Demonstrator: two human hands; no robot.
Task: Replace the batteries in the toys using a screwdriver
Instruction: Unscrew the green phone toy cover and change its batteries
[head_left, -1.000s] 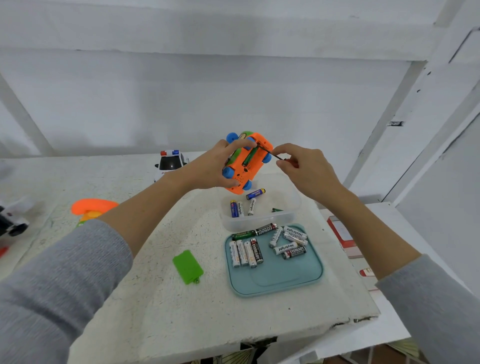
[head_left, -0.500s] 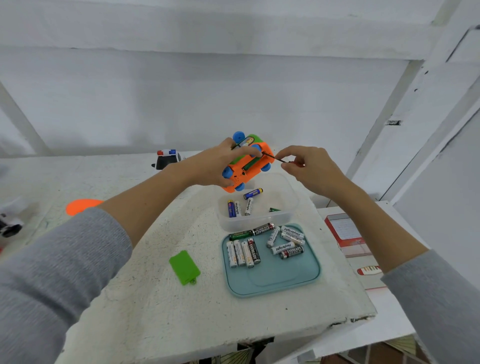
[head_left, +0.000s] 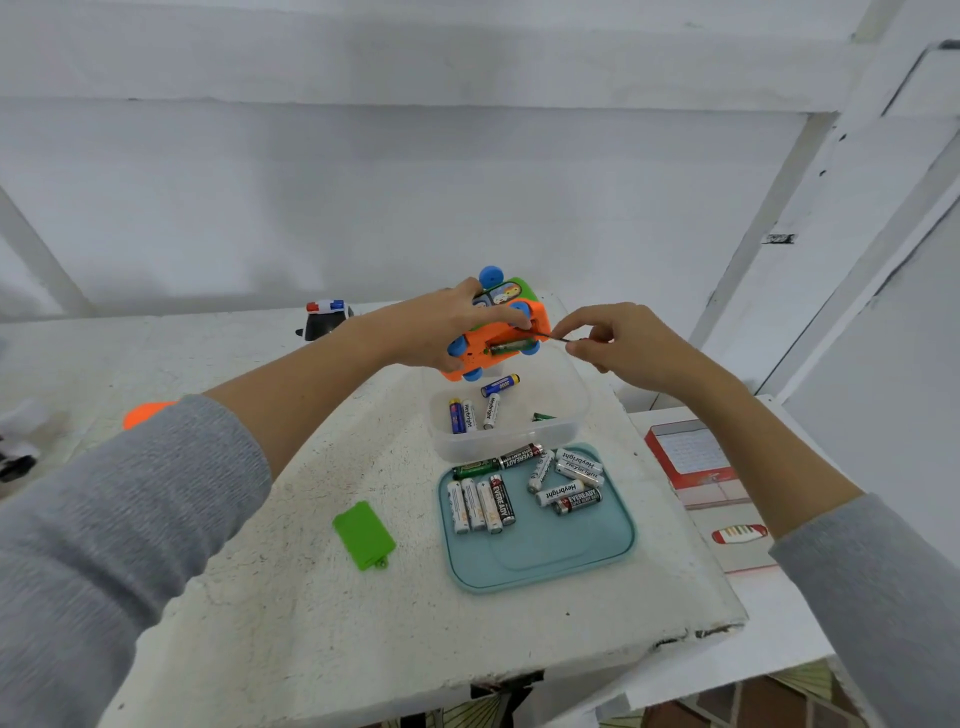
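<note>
White walls and pale beams close in behind a rough white desk (head_left: 311, 597), and all the action hangs in the air above its far end. Left hand (head_left: 441, 332) wraps around the orange toy car (head_left: 493, 338), fingers curled over its top, tipping it so the open battery bay faces the right hand (head_left: 623, 348) — a dark battery (head_left: 511, 347) sits in that bay. Right hand pinches a thin screwdriver (head_left: 553, 336) between thumb and fingertips, its tip at the edge of the bay, likely levering the cell out. Holding the car right over the clear tub (head_left: 566, 431) makes sense: anything that pops loose should drop in with the few batteries already lying there. Just near of the tub, touching it, sits the teal tray (head_left: 540, 566) with a spread of batteries, some in a neat row, presumably the fresh stock. Off to the left of the tray lies the green battery cover (head_left: 363, 535), set aside flat, within easy reach for refitting. Far left, a police toy car (head_left: 324, 322) waits, probably its turn to come. At the right, on a lower white surface, lies a red-edged box (head_left: 696, 462).
</note>
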